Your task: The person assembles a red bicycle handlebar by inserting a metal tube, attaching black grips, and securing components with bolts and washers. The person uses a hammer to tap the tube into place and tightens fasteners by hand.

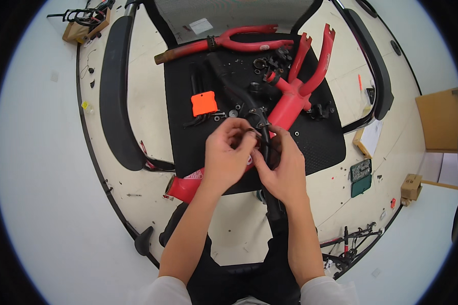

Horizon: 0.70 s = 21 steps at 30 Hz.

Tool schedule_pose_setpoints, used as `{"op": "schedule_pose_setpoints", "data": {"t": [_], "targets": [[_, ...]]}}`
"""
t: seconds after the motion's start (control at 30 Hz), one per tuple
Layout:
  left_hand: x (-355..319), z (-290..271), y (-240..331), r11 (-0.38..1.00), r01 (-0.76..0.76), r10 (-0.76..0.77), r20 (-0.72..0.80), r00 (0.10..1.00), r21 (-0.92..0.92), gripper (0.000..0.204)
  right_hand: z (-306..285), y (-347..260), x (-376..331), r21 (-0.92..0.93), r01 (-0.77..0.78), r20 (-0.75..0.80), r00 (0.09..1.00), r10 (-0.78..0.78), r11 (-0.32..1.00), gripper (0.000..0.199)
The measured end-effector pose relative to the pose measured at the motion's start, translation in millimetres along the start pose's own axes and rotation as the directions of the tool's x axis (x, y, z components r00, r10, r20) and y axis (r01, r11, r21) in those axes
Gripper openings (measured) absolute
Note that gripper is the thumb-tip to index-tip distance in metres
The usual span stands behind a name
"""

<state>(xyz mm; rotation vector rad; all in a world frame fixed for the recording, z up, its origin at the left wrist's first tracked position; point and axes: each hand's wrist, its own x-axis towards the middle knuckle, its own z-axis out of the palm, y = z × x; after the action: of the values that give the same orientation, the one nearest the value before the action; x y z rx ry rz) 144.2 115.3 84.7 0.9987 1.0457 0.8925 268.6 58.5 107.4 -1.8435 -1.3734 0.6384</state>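
Observation:
A red bicycle frame lies across a black office chair seat. A black curved handlebar lies on the seat and runs down between my hands. My left hand pinches a small black ring-shaped clamp with thumb and fingertips near the bar's lower end. My right hand wraps around the black bar right beside it, and the fingers of both hands touch. The lower red tube end of the frame sticks out below my left wrist.
An orange flat card, small bolts and washers and black clamp parts lie on the seat. The chair's black armrests stand on both sides. A green case, cardboard boxes and black bike parts lie on the floor.

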Motion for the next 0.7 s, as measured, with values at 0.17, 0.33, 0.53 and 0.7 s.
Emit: {"op": "schedule_pose_setpoints", "data": {"t": [0.17, 0.33, 0.53, 0.7], "targets": [[5.1, 8.3, 7.9, 0.807, -0.330, 0.322, 0.104, 0.941, 0.490, 0.018, 2.6, 13.5, 4.8, -0.020, 0.113, -0.088, 0.989, -0.115, 0.993, 0.021], [5.1, 1.1, -0.6, 0.676, -0.418, 0.467, 0.086, 0.880, 0.607, 0.037, -9.0, 15.7, 8.8, 0.235, -0.145, 0.028, 0.989, 0.143, 0.961, 0.017], [21.9, 9.0, -18.9, 0.751, -0.268, 0.310, 0.036, 0.950, 0.603, 0.055, -17.4, 17.0, 8.8, 0.599, -0.366, 0.225, 0.930, 0.290, 0.712, 0.022], [32.8, 4.7, -19.8, 0.678, -0.265, 0.260, 0.113, 0.959, 0.685, 0.057, -23.6, 18.7, 10.7, 0.700, -0.374, 0.287, 0.927, 0.240, 0.608, 0.027]]}}
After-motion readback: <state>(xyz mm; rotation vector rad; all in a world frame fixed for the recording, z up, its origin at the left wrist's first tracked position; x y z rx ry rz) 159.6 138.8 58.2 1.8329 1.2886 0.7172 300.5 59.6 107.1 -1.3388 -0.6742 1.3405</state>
